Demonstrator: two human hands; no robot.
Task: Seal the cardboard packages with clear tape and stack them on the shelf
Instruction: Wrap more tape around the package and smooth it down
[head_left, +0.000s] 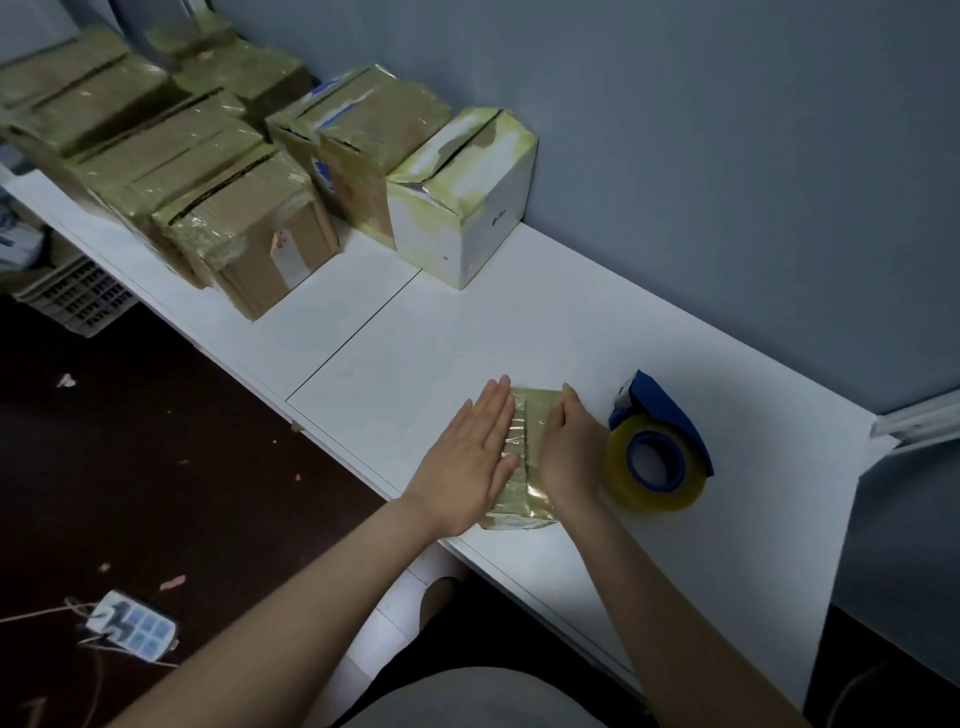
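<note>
Cardboard package (527, 447) is lying at the desk's (519, 322) front edge beside the tape dispenser (670, 421), the left hand (467, 457) pressing flat, fingers straight, on its top and the right hand (569, 452) bracing its side, seemingly to smooth tape down.

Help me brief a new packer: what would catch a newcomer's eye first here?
The left hand and right hand press a small tape-wrapped package near the front edge of the white shelf. A blue tape dispenser sits just right of the package. Taped boxes crowd the far left.
</note>
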